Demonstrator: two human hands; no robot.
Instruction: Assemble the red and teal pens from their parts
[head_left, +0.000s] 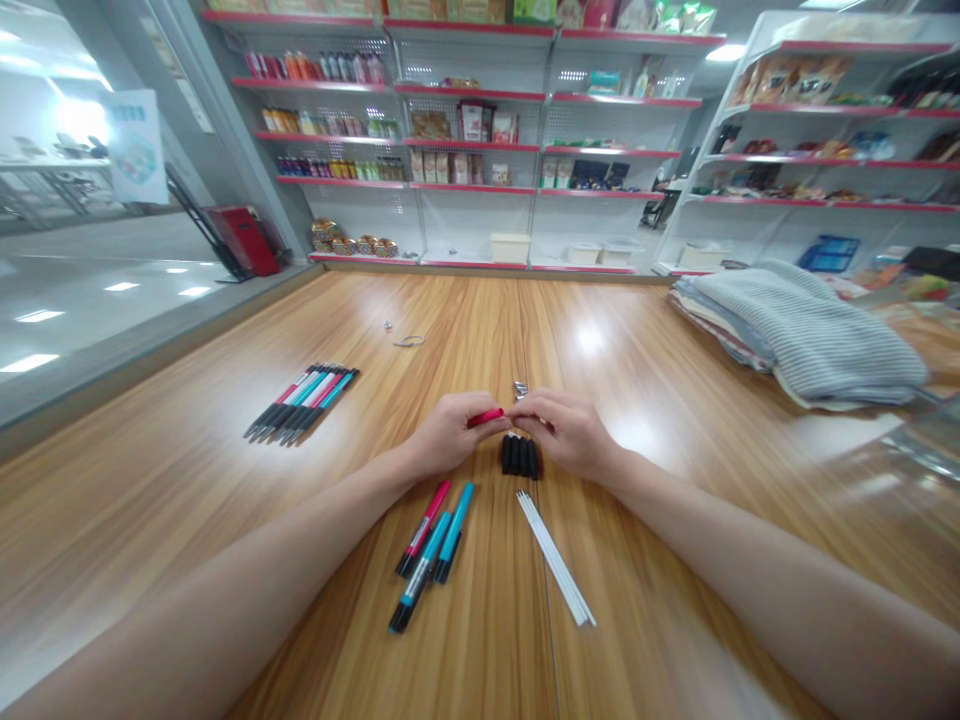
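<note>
My left hand (459, 432) is closed round a red pen barrel (487, 416), whose end points toward my right hand. My right hand (564, 430) pinches at that end; whatever small part its fingertips hold is hidden. Just below the hands lie several black rubber grips (520, 457) side by side. Small silver pen tips (520, 388) rest beyond my fingers. Nearer to me are white ink refills (555, 560) in a bundle. Left of them lie a red pen barrel (424, 527) and two blue pen barrels (454, 533) with black ends.
A row of assembled pens (302, 403) lies at the left of the wooden table (300, 600). Farther back are a thin ring (410, 341) and a small metal piece (388, 325). Folded cloths (802, 330) are stacked at the right. Stocked shelves (472, 90) stand behind the table.
</note>
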